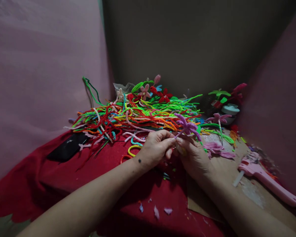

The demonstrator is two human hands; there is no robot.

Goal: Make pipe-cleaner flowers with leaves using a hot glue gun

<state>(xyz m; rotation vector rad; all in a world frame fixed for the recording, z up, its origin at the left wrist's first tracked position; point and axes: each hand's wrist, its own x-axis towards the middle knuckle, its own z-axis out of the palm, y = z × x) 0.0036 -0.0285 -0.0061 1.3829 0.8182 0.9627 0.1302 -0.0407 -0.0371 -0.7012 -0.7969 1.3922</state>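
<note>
A purple pipe-cleaner flower [186, 125] with several fuzzy petals is held up in front of me, its short stem pointing down to the left. My left hand [160, 144] pinches that stem between thumb and bent forefinger. My right hand [193, 154] is closed at the stem too, its thumb tip touching close to my left thumb. What the other right fingers do is hidden behind the palm. Under my left wrist, scissors [134, 151] with yellow and orange handles lie on the red cloth [93, 177].
A heap of coloured pipe cleaners [138, 115] with finished flowers [164, 95] lies behind my hands. A black phone [67, 147] is at left. On the cardboard [251, 191] at right lie a pink glue gun [268, 179] and pink fuzzy pieces [218, 149]. Fluff scraps [156, 212] lie nearer me.
</note>
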